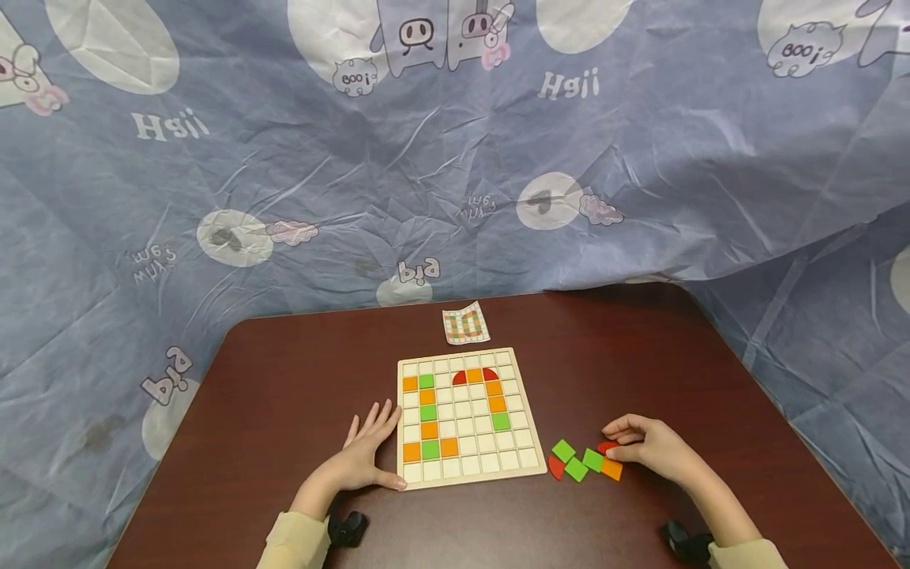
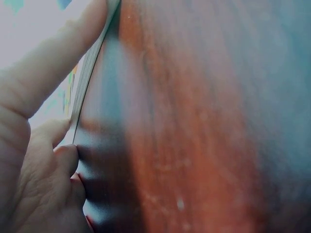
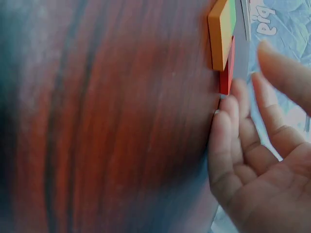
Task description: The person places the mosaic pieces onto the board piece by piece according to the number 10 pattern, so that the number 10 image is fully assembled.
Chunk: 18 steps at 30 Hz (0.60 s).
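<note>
In my head view the grid board [image 1: 465, 427] lies on the tabletop [image 1: 320, 356], below the centre of the frame, with orange and green squares down its left side and a run of red, orange and green at its upper right. I have the left hand [image 1: 362, 457] at the board's left edge, fingers spread, thumb on the lower left corner. My right hand [image 1: 656, 450] is at the lower right, fingers gently curved; the right wrist view shows me thumb and fingers apart, fingertips just beside a red piece [image 1: 607, 447]. Next to that lies an orange square [image 1: 612, 470], with three green squares [image 1: 577, 469] and another red piece [image 1: 555, 468] to its left. A patterned paper [image 1: 465, 324] lies above the board.
</note>
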{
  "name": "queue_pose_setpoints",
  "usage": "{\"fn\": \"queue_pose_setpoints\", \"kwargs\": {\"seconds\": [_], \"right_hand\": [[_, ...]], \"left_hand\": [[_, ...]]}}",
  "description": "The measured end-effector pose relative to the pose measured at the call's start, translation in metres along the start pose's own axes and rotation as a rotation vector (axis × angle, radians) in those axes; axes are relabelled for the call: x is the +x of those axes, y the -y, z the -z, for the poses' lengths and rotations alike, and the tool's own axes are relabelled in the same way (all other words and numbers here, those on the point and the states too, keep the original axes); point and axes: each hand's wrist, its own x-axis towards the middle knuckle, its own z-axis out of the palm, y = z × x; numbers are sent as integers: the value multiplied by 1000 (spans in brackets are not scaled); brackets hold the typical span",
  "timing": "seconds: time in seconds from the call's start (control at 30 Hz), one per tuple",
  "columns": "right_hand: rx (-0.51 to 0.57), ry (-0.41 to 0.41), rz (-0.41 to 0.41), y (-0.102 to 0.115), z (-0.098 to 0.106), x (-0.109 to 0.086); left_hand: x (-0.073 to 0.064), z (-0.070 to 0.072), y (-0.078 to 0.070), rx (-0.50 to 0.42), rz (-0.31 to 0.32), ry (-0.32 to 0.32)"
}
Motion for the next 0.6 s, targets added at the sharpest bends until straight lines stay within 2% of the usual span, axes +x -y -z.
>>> {"fn": "queue_pose_setpoints", "kwargs": {"seconds": [0.2, 0.6], "right_hand": [[-121, -12, -26, 5, -5, 1], [-166, -42, -43, 5, -8, 2]], "left_hand": [[-1, -1, 1, 0, 8, -6], [0, -1, 2, 8, -8, -7]]}}
